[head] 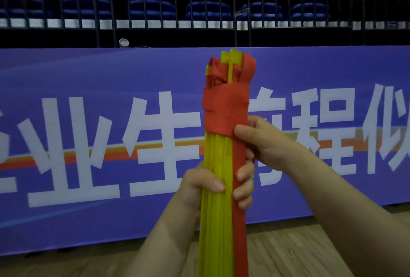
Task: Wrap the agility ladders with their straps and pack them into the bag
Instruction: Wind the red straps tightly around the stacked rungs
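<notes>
Head view: before the purple banner [66,81] I hold the yellow ladder bundle [216,210] upright. Its red strap [225,103] is wound round the top. My left hand [196,187] grips the bundle's middle; my right hand [264,141] pinches the strap's lowest turn.

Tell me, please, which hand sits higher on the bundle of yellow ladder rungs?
The right hand: its thumb presses the edge of the wound red fabric strap, while the left hand grips the yellow rung bundle below.
</notes>
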### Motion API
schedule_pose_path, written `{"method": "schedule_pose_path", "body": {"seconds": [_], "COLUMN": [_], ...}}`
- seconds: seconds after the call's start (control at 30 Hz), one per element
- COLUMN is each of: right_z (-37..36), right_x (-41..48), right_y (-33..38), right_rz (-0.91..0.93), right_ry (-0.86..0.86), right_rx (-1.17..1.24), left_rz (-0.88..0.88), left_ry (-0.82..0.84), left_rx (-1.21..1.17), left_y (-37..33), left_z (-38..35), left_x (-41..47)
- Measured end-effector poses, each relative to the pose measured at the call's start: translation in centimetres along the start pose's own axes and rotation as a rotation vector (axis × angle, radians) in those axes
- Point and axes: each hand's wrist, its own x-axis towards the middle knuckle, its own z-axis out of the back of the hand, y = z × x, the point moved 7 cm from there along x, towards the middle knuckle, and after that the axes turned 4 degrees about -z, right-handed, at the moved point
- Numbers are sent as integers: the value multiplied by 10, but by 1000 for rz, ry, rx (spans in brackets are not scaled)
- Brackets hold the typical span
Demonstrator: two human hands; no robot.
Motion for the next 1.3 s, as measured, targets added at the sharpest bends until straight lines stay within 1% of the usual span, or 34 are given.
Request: {"method": "schedule_pose_path", "body": {"seconds": [0.03, 0.07, 0.1, 0.13, 0.17, 0.23, 0.27, 0.3, 0.33, 0.37, 0.4, 0.43, 0.5, 0.57, 0.67, 0.73, 0.8, 0.83, 0.9, 0.93, 0.97, 1.0, 1.03, 1.1, 1.13, 1.17, 1.2, 1.27, 1.3], "right_z": [-5, -7, -7, -4, 0, 9, 12, 11, 8, 2, -3, -6, -5, 5, 20, 22, 22, 20, 8, -1, -9, -13, -14, -15, -13, -9, -3, 9, 11], "right_x": [-1, -2, -2, -3, -4, -6, -7, -9, -8, -8, -8, -7, -7, -12, -20, -18, -14, -11, -7, -8, -8, -9, -10, -11, -11, -11, -11, -11, -11], "right_y": [6, 11, 16, 20, 24, 27, 25, 23, 21, 20, 21, 21, 25, 29, 28, 24, 16, 11, 1, 0, 0, 0, 2, 7, 8, 10, 13, 17, 17], "right_rz": [-1, 2, 1, 0, 2, 15, 7, -4, -8, -5, 3, 8, 7, -1, -8, 38, 74, 74, 65, 57, 50, 40, 36, 12, -3, -9, -10, 0, -11], "right_ry": [6, -24, -78, -145, -230, -437, -530, -599, -636, -647, -636, -599, -453, -321, -266, -261, -270, -246, -105, -10, 63, 99, 94, -4, -76, -161, -278, -529, -614], "right_rx": [-22, -55, -73, -79, -89, -233, -346, -458, -559, -633, -682, -708, -690, -587, -486, -433, -327, -275, -160, -95, -24, 42, 65, 42, 21, -15, -98, -411, -549], "left_rz": [13, 7, -9, -1, 10, -48, -57, -55, -55, -58, -81, -107, -144, -152, -126, -88, -81, -87, -78, -47, -2, 43, 77, 108, 118, 120, 110, 45, 13], "left_ry": [40, 45, 21, -39, -177, -578, -732, -837, -926, -1016, -1084, -1117, -1116, -1077, -989, -877, -701, -562, -256, -140, -57, -4, 26, 8, -59, -168, -313, -635, -733], "left_rx": [4, 1, -2, -20, 24, 321, 479, 657, 837, 963, 1015, 1012, 959, 885, 757, 674, 492, 362, 118, 41, 4, -5, -11, -15, 16, 92, 212, 512, 647], "left_y": [-1, -4, -9, -11, -13, -19, -19, -17, -14, -10, -8, -8, -13, -17, -23, -22, -17, -13, -6, -3, 2, 6, 8, 4, 0, -5, -11, -20, -21], "left_z": [-1, -1, 0, 4, 14, 38, 38, 34, 29, 27, 27, 29, 36, 41, 40, 38, 35, 30, 10, 2, -4, -7, -7, 1, 9, 19, 30, 46, 43], "left_x": [1, 0, -1, -2, -6, -20, -25, -28, -27, -27, -27, -29, -33, -37, -38, -36, -31, -26, -17, -15, -14, -14, -14, -17, -18, -20, -24, -34, -36]}}
